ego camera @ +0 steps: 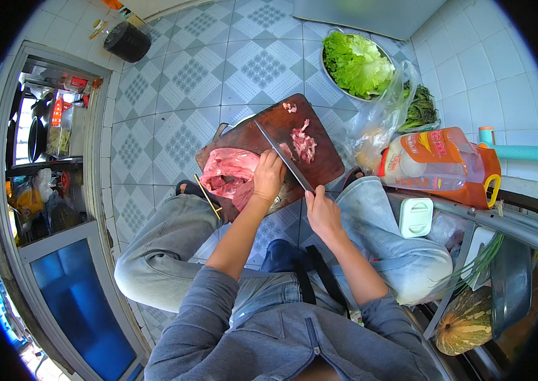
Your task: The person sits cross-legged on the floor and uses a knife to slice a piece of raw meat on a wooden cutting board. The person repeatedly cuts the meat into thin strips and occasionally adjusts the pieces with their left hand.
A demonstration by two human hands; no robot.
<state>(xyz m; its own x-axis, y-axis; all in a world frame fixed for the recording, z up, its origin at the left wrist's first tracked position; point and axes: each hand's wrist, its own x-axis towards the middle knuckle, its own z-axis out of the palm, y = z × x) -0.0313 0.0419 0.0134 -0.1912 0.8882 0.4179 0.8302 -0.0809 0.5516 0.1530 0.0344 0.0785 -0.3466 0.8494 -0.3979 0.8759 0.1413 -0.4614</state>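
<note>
A large piece of raw pink meat [231,167] lies on the left part of a dark wooden cutting board [328,152]. My left hand [269,175] holds the meat at its right edge, fingers bent close to the blade. With my right hand [323,212] I grip the handle of a kitchen knife [285,157]. Its blade slants up and left across the board, just right of my left fingers. Cut meat scraps [303,143] lie right of the blade, and a smaller bit of meat [290,107] sits near the board's far corner.
Beyond the board, a metal basin of lettuce [359,64] stands on the tiled floor [261,66]. Nearby are a clear plastic bag [383,119], leafy greens [419,109] and an orange-printed package [433,159]. A rack [512,228] and pumpkin [464,324] are at right, a black container [127,42] at far left.
</note>
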